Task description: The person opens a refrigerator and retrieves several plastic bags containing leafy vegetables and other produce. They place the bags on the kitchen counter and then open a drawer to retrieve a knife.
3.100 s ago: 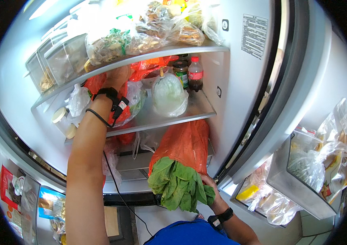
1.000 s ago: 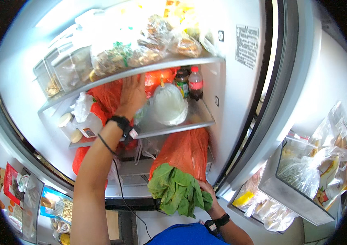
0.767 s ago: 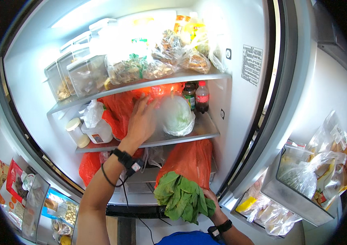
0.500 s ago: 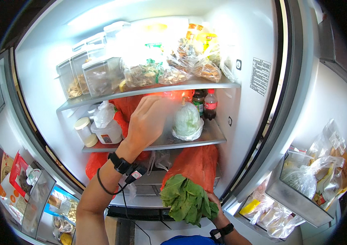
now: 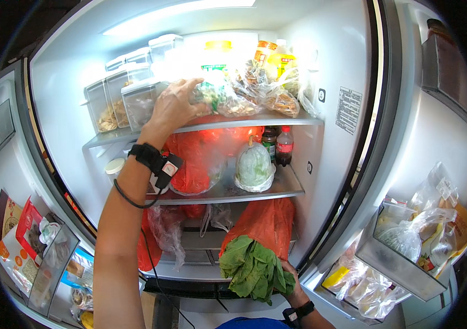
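My left hand is up at the top shelf, fingers apart and curved over the bagged dried food, beside a clear storage box. Nothing shows in its grasp, though its underside is hidden. A green-knotted clear bag lies just right of the fingertips. Low at the right, my right hand holds a bunch of leafy greens in a red plastic bag; most of its fingers are behind the leaves. On the middle shelf sit a red bag and a wrapped pale green melon-like item.
Beyond the wrapped item stand a dark jar and a bottle of dark drink. Both fridge doors are open, with a full right door bin and packets in the left one. A cable hangs from my left wrist.
My left hand has risen from in front of the middle shelf to the bags on the top shelf. The red bag behind it is now in sight. My right hand has stayed with the greens.
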`<move>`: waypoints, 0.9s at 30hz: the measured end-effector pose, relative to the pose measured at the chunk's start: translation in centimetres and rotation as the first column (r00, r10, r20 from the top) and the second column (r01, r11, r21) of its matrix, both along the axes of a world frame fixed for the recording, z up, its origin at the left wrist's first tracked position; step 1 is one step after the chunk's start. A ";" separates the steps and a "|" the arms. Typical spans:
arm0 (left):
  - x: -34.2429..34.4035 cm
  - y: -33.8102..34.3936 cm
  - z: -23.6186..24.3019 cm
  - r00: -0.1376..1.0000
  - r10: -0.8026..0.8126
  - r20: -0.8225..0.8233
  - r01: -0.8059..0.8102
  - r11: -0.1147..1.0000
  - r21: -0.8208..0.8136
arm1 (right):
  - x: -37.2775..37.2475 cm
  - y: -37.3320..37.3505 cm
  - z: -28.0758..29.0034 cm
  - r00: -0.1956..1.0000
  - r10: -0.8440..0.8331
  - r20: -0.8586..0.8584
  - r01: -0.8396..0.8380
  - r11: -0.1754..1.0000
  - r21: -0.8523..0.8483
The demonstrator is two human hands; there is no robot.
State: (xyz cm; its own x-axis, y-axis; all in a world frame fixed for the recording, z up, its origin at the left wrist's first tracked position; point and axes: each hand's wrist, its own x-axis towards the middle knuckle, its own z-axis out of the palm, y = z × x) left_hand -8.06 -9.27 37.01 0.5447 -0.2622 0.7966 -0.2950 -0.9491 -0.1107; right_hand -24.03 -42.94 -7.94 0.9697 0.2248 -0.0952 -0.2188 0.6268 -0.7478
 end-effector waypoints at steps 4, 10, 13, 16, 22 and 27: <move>2.0 0.3 1.0 0.991 0.124 0.042 -0.123 0.992 -0.032 | -0.2 0.1 0.3 1.000 -0.007 0.012 0.007 1.000 -0.009; 5.3 -0.2 2.7 0.966 0.235 0.110 -0.219 0.965 -0.144 | -0.1 0.3 0.3 0.997 -0.014 0.074 0.016 0.999 -0.034; 6.2 -0.4 2.8 0.969 0.239 0.069 -0.224 0.959 -0.174 | -0.4 0.2 0.6 0.999 -0.019 0.047 0.020 0.999 -0.027; 6.4 -0.4 2.0 0.975 0.138 0.173 -0.122 0.987 -0.100 | -0.6 0.2 1.1 0.998 -0.018 0.061 0.020 0.999 -0.044; 4.3 0.0 0.6 0.996 0.013 0.089 -0.034 0.969 0.243 | -0.2 -0.1 0.4 1.000 0.018 0.012 -0.018 1.000 -0.019; -1.3 -1.7 0.0 0.995 0.095 0.033 -0.099 0.977 0.188 | 0.6 0.0 -0.6 0.999 0.050 -0.014 -0.050 0.999 0.017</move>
State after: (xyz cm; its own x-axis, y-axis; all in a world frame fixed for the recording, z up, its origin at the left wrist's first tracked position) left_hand -9.34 -11.01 36.98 0.5564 -0.3562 0.7507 -0.1978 -0.9343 -0.2967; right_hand -23.44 -42.98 -8.52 0.9557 0.2750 -0.1046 -0.2608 0.6272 -0.7339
